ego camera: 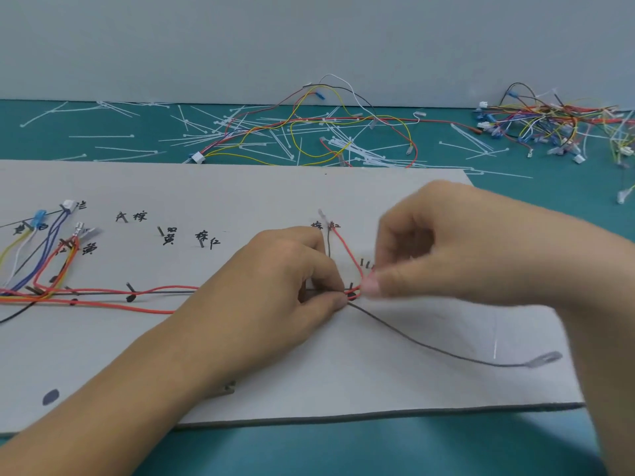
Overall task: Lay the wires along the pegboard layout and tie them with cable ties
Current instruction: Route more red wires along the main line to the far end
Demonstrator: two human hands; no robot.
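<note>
A grey pegboard (240, 187) with black pegs and handwritten labels lies in front of me. Red wires (113, 305) and a dark wire run rightward along it from a coloured bundle (41, 266) at the left. My left hand (275, 280) presses the wires down beside a peg (351, 287). My right hand (429, 245) pinches the red wire where it bends around that peg and climbs to the labelled spot above. A black wire (429, 345) trails off to the lower right and ends in a clear terminal (546, 359).
Loose white cable ties (261, 132) lie scattered on the teal mat behind the board, mixed with a spare harness (343, 121). A tangled pile of coloured wires (549, 121) sits at the far right. A grey wall rises behind.
</note>
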